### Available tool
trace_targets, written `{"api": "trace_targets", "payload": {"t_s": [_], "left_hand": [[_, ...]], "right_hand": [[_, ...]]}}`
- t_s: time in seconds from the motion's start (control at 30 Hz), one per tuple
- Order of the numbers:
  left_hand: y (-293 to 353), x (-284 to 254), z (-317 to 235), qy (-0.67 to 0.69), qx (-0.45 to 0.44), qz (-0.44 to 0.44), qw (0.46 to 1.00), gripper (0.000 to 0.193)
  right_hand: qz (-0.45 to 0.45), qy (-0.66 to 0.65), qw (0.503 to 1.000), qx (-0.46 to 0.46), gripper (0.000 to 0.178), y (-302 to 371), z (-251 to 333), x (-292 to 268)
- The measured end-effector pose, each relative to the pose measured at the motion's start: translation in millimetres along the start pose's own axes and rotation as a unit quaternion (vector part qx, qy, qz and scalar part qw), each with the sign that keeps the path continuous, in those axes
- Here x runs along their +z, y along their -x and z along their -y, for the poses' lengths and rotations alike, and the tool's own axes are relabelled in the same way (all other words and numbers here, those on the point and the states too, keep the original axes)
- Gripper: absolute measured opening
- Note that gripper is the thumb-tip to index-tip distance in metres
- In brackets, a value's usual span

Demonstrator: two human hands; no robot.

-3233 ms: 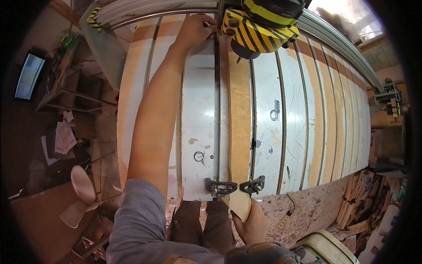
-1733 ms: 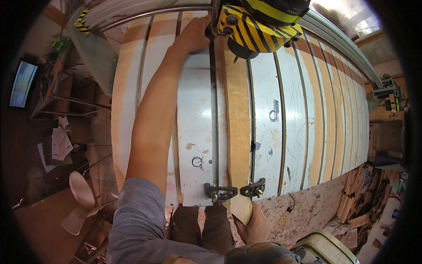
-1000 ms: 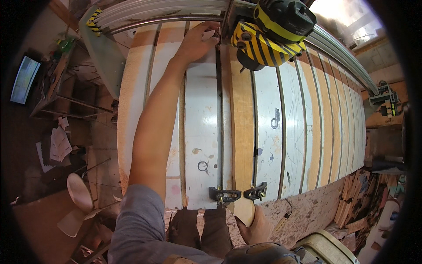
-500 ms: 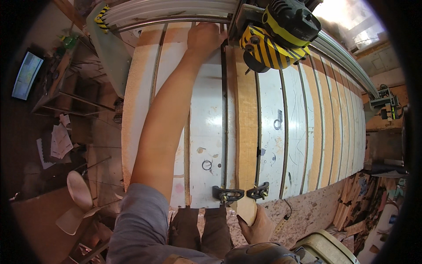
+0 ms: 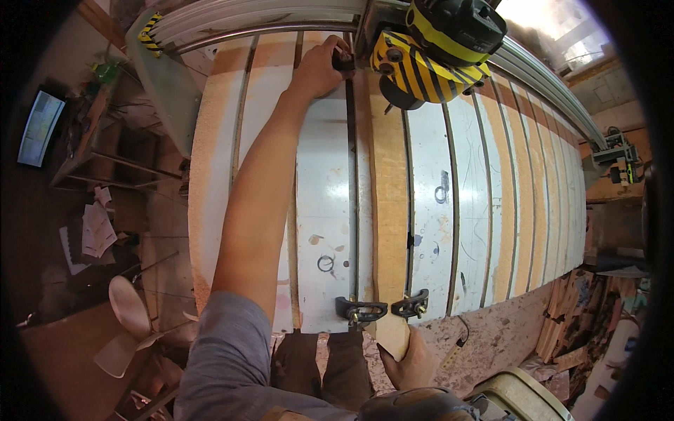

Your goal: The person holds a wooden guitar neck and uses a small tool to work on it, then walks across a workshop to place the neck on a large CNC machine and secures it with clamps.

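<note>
A long wooden board [image 5: 390, 196] lies lengthwise on a white slotted machine bed [image 5: 324, 210]. At the far end, just left of the board, my left hand [image 5: 319, 74] has its fingers closed around a black clamp [image 5: 342, 63], partly covered by the fingers. My right hand [image 5: 413, 361] grips the board's near end, which sticks out past the bed's front edge, thumb on its left side. Two black slotted clamps with brass-coloured bolts flank the board there: a left clamp [image 5: 344, 307] and a right clamp [image 5: 401, 307].
Above the far end hangs a black and yellow router [image 5: 460, 31] with a striped guard [image 5: 414, 67], carried on a metal gantry [image 5: 260, 43]. A white chair [image 5: 130, 305] and a lit screen [image 5: 41, 128] are at the left. Wood scraps [image 5: 562, 326] are piled at the right.
My left hand has drawn back slightly from under the gantry, and the black clamp in its fingers now shows. My right hand keeps its grip on the board. The whole view has shifted slightly.
</note>
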State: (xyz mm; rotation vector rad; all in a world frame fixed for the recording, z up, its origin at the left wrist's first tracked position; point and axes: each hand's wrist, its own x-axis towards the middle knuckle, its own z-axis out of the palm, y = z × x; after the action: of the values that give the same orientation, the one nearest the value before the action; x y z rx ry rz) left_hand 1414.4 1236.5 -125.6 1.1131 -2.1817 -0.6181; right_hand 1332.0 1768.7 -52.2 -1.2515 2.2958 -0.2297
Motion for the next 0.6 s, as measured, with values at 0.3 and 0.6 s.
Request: {"api": "trace_targets", "payload": {"t_s": [0.3, 0.6], "left_hand": [[-8.7, 4.5, -0.5, -0.042, 0.004, 0.008, 0.999, 0.048], [-18.4, 14.4, 13.3, -0.049, 0.073, 0.009, 0.996, 0.061]], "right_hand": [[0.007, -0.018, 1.000, 0.015, 0.049, -1.1, 1.0, -0.4], [0.007, -0.019, 1.000, 0.005, 0.049, -1.4, -0.3, -0.9]]}}
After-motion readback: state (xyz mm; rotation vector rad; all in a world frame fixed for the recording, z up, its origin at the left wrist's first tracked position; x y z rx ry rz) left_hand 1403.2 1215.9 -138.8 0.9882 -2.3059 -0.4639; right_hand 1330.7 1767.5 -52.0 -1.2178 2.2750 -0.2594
